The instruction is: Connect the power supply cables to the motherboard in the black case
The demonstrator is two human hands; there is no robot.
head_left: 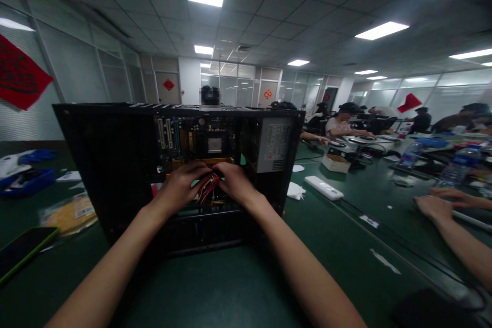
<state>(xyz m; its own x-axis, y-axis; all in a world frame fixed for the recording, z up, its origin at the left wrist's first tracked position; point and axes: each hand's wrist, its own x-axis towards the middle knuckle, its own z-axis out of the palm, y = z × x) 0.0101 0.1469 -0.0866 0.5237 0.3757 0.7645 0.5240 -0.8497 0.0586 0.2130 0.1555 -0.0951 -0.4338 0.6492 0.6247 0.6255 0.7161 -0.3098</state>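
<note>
An open black computer case stands in front of me on the green table. Inside it sit a motherboard with a square metal-topped chip and a grey power supply at the upper right. A bundle of red, yellow and black power cables hangs in the lower middle. My left hand grips this bundle from the left with curled fingers. From the right, my right hand pinches the same cables, its fingertips close to the left ones. What exactly lies between the fingertips is partly hidden.
Left of the case lie a phone, a plastic-wrapped packet and a blue tray. To the right are a white power strip, a small box and water bottles. A co-worker's hands rest at the right edge.
</note>
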